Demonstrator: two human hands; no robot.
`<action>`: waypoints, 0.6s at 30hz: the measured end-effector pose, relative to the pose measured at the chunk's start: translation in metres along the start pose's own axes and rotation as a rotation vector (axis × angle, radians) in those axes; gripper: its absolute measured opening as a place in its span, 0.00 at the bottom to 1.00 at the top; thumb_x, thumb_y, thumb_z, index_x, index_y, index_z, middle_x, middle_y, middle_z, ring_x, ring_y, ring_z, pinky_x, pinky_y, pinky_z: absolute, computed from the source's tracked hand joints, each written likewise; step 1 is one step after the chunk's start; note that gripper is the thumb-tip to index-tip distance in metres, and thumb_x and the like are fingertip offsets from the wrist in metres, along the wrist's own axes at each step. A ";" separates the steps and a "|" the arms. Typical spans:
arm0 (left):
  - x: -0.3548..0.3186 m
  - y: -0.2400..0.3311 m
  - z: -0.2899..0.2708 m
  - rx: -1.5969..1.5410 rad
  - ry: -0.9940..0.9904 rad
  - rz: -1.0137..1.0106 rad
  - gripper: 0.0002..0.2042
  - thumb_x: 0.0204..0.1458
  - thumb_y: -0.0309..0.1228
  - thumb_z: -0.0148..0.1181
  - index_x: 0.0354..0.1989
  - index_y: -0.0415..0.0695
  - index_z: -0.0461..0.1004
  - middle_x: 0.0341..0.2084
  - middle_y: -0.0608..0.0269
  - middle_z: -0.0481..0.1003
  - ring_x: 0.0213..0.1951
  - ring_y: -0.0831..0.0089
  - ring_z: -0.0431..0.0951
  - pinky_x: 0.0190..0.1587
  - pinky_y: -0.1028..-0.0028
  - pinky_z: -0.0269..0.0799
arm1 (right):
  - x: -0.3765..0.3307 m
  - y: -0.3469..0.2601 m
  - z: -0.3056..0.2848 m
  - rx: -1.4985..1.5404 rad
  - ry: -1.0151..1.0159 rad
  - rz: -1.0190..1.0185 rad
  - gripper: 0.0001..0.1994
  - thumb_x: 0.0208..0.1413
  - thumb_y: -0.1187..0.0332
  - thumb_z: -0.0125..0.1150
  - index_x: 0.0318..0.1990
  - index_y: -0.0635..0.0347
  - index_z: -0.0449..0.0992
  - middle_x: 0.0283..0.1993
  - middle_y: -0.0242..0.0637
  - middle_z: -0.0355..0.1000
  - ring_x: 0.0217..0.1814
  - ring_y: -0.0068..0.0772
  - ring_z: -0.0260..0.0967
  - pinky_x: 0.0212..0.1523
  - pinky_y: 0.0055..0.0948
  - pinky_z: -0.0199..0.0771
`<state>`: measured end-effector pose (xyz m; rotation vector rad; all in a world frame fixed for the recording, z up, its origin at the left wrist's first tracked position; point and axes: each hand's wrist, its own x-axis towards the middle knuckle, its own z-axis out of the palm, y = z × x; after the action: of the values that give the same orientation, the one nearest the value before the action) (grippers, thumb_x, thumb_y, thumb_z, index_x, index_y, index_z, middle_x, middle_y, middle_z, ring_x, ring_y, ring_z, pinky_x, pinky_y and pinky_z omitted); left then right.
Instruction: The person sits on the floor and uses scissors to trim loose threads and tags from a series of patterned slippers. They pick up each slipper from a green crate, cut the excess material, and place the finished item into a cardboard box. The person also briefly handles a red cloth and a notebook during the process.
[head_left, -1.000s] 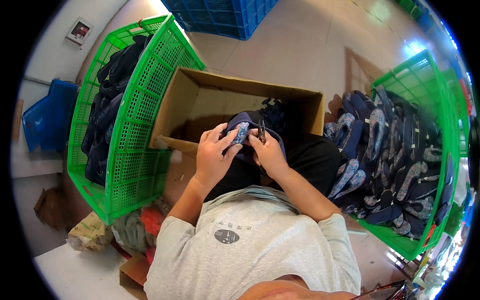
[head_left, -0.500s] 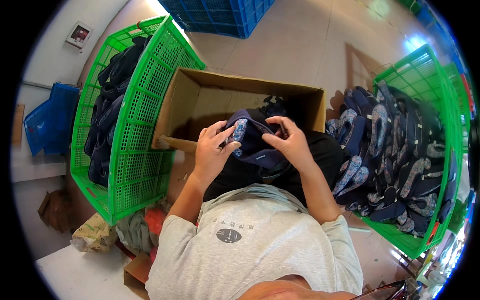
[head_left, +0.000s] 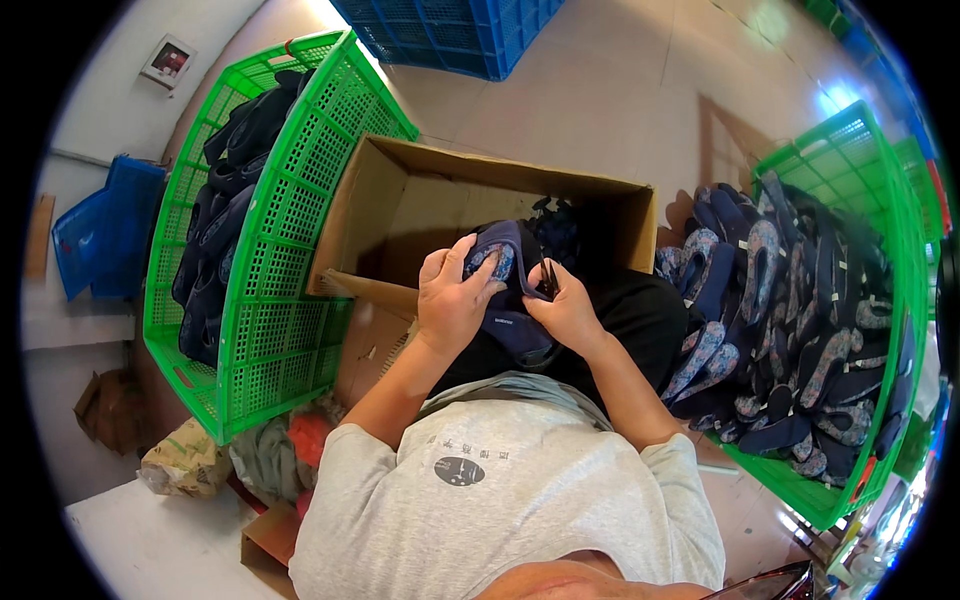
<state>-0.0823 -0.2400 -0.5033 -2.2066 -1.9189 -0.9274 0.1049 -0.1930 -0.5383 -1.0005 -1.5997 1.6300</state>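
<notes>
My left hand (head_left: 456,300) grips a navy fabric shoe (head_left: 520,338) above my lap, its fingers closed over the blue floral lining (head_left: 503,264) at the opening. At the shoe's other side, my right hand (head_left: 565,312) is closed beside the raised rim. Between its thumb and fingers show the dark, narrow points of what look like small thread snips (head_left: 546,279); most of the tool is hidden by the hand. Beyond both hands stands an open cardboard box (head_left: 420,215), with a black clump (head_left: 556,228) at its right end that I cannot make out.
A tilted green plastic crate (head_left: 290,220) on the left holds several navy shoes (head_left: 235,210). Another green crate (head_left: 840,160) at the right is heaped with shoes showing floral soles (head_left: 760,265). Blue crates (head_left: 450,35) stand beyond the box. Bags (head_left: 185,460) lie at lower left.
The shoe has turned in my hands, its rim now standing up between them. My right hand has come lower and closer to my left, and the dark points now show at the rim.
</notes>
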 end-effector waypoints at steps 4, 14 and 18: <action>0.007 -0.011 0.009 0.027 0.015 -0.017 0.20 0.33 0.28 0.74 0.41 0.47 0.83 0.52 0.59 0.73 0.45 0.56 0.71 0.48 0.65 0.71 | -0.002 -0.014 0.005 -0.058 -0.026 -0.015 0.08 0.46 0.79 0.58 0.32 0.60 0.66 0.28 0.35 0.62 0.31 0.30 0.60 0.50 0.30 0.64; 0.047 -0.047 0.037 0.141 0.007 0.027 0.02 0.40 0.25 0.63 0.21 0.44 0.75 0.35 0.59 0.69 0.38 0.57 0.70 0.39 0.63 0.71 | 0.005 -0.019 0.020 -0.083 -0.038 -0.057 0.08 0.45 0.78 0.57 0.32 0.61 0.64 0.28 0.37 0.63 0.32 0.34 0.60 0.53 0.34 0.63; 0.064 -0.053 0.044 0.214 -0.131 0.111 0.02 0.40 0.27 0.61 0.20 0.43 0.76 0.36 0.57 0.69 0.38 0.59 0.72 0.36 0.65 0.73 | 0.013 -0.013 0.018 -0.011 -0.016 0.008 0.09 0.45 0.78 0.58 0.33 0.63 0.65 0.30 0.38 0.63 0.33 0.34 0.61 0.41 0.30 0.66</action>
<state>-0.1115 -0.1533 -0.5256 -2.2677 -1.8272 -0.5469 0.0821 -0.1908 -0.5270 -1.0031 -1.6193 1.6402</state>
